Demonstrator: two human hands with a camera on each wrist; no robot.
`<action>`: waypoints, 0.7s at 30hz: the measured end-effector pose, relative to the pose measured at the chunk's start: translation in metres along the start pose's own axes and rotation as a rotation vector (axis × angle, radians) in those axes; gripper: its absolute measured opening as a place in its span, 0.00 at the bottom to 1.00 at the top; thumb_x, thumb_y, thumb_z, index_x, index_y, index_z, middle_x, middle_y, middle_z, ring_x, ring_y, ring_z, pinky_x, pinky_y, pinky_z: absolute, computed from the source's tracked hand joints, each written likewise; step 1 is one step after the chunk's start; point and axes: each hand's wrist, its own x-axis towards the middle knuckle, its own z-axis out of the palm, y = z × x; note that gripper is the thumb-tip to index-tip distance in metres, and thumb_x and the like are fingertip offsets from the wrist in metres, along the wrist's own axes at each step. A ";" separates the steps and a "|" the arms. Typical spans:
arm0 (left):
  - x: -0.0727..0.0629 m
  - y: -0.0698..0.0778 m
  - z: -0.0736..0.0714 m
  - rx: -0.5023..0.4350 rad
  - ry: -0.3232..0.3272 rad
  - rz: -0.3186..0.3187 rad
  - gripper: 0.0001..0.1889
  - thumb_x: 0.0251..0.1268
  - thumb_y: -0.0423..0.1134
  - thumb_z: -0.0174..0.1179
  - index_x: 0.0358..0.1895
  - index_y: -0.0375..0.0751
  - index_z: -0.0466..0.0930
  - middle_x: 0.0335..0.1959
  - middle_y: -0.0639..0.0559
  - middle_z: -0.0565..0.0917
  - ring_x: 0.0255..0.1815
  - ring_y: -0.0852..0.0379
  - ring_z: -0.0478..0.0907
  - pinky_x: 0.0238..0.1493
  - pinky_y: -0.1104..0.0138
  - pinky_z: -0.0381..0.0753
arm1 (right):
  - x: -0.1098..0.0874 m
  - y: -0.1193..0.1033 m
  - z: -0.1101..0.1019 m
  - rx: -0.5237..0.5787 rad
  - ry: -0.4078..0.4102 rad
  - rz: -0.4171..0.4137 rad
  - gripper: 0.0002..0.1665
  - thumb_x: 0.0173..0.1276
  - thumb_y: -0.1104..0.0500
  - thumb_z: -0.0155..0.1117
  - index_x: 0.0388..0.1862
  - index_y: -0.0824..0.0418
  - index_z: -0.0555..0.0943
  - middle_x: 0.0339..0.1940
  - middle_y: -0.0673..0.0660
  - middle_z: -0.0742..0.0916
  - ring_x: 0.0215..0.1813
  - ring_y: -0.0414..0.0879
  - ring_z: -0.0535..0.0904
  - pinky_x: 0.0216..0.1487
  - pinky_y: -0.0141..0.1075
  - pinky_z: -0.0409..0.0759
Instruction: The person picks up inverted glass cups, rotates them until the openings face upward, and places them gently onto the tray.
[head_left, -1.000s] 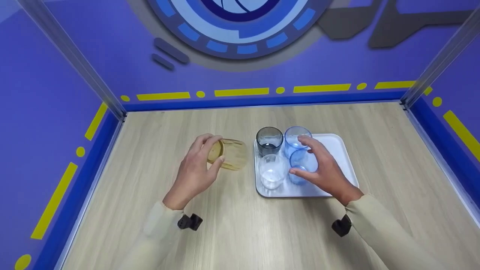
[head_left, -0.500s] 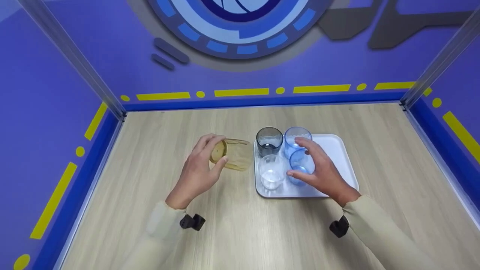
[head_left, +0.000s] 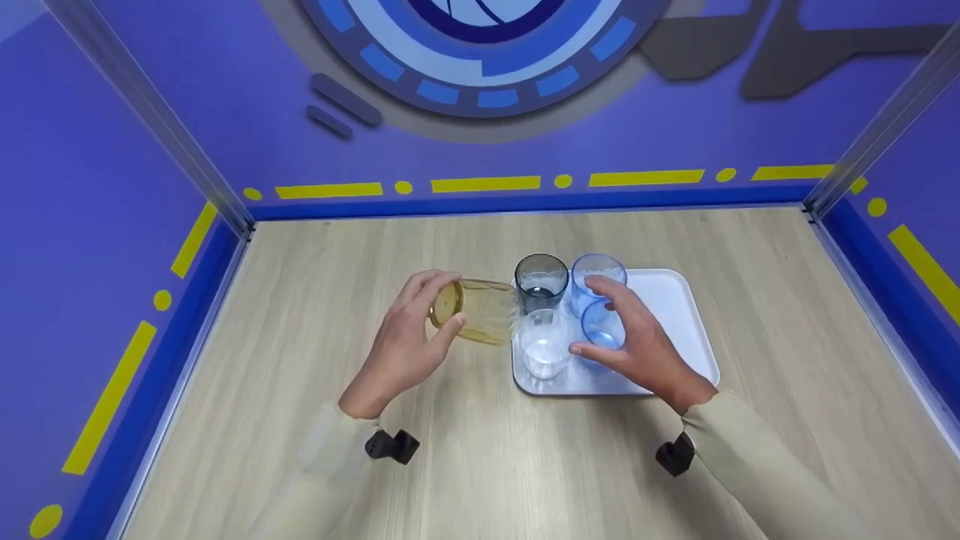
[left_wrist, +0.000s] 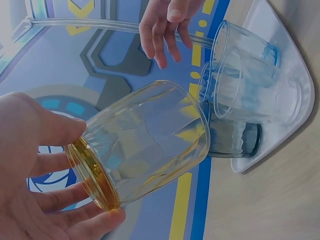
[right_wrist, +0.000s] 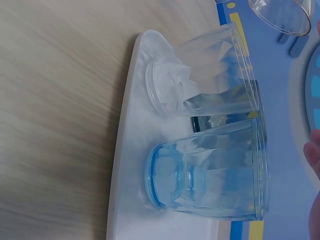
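My left hand [head_left: 409,341] grips an amber tumbler [head_left: 487,311] around its base, thumb on one side and fingers on the other. The tumbler lies sideways in the air, its mouth facing right, close to the tray's left edge; nothing shows inside it. Over the front blue tumbler [head_left: 602,330] hovers my right hand [head_left: 643,341], thumb and fingers spread. Both wrist views show those fingers apart from the glass. A clear tumbler [head_left: 544,349], a smoky grey tumbler [head_left: 541,283] and a second blue tumbler [head_left: 598,271] stand upright beside it on the white tray [head_left: 681,322].
A light wood tabletop [head_left: 465,465] lies beneath everything. Blue printed panels [head_left: 480,150] close off the back and both sides. The tray's right part is bare white surface. A small black device [head_left: 391,446] sits at my left wrist and another [head_left: 676,454] at my right.
My left hand has carried the amber tumbler to the right, nearer the tray. My right hand has shifted slightly left over the blue tumblers. The cups on the tray have stayed put.
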 end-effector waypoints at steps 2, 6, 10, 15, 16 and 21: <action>0.000 0.001 0.001 -0.007 -0.002 -0.003 0.23 0.65 0.41 0.62 0.64 0.52 0.71 0.62 0.52 0.72 0.58 0.54 0.75 0.55 0.58 0.79 | 0.000 0.000 0.001 0.011 0.002 -0.004 0.53 0.49 0.44 0.79 0.72 0.53 0.65 0.70 0.50 0.73 0.68 0.45 0.70 0.64 0.46 0.75; 0.002 0.003 0.003 -0.022 -0.008 -0.019 0.23 0.66 0.41 0.61 0.64 0.51 0.72 0.62 0.53 0.72 0.58 0.55 0.75 0.54 0.59 0.80 | 0.001 -0.002 0.003 0.023 -0.001 -0.013 0.53 0.49 0.45 0.79 0.72 0.52 0.65 0.71 0.50 0.72 0.68 0.45 0.70 0.64 0.49 0.75; 0.003 0.005 0.006 -0.043 -0.019 -0.026 0.23 0.66 0.42 0.61 0.64 0.52 0.71 0.62 0.53 0.72 0.57 0.55 0.75 0.53 0.59 0.80 | 0.001 -0.005 0.003 0.025 -0.006 -0.015 0.52 0.50 0.44 0.78 0.72 0.51 0.65 0.71 0.49 0.72 0.69 0.44 0.70 0.66 0.48 0.73; 0.004 0.007 0.009 -0.084 -0.035 -0.038 0.23 0.67 0.42 0.60 0.64 0.52 0.71 0.63 0.53 0.71 0.59 0.53 0.75 0.52 0.59 0.82 | 0.001 -0.008 0.004 0.039 -0.003 -0.039 0.51 0.50 0.45 0.78 0.72 0.51 0.65 0.70 0.48 0.73 0.68 0.43 0.70 0.66 0.47 0.73; 0.005 0.007 0.009 -0.095 -0.036 -0.040 0.23 0.67 0.42 0.60 0.64 0.52 0.71 0.63 0.53 0.71 0.59 0.52 0.75 0.52 0.59 0.82 | 0.001 -0.008 0.004 0.040 -0.003 -0.045 0.51 0.50 0.45 0.78 0.72 0.51 0.66 0.70 0.49 0.73 0.68 0.43 0.70 0.66 0.47 0.73; 0.005 0.007 0.013 -0.139 -0.049 -0.047 0.23 0.67 0.41 0.60 0.65 0.51 0.70 0.64 0.53 0.71 0.61 0.53 0.74 0.52 0.60 0.83 | 0.002 -0.010 0.006 0.038 0.004 -0.069 0.52 0.49 0.46 0.79 0.71 0.56 0.66 0.69 0.51 0.74 0.66 0.44 0.71 0.64 0.48 0.75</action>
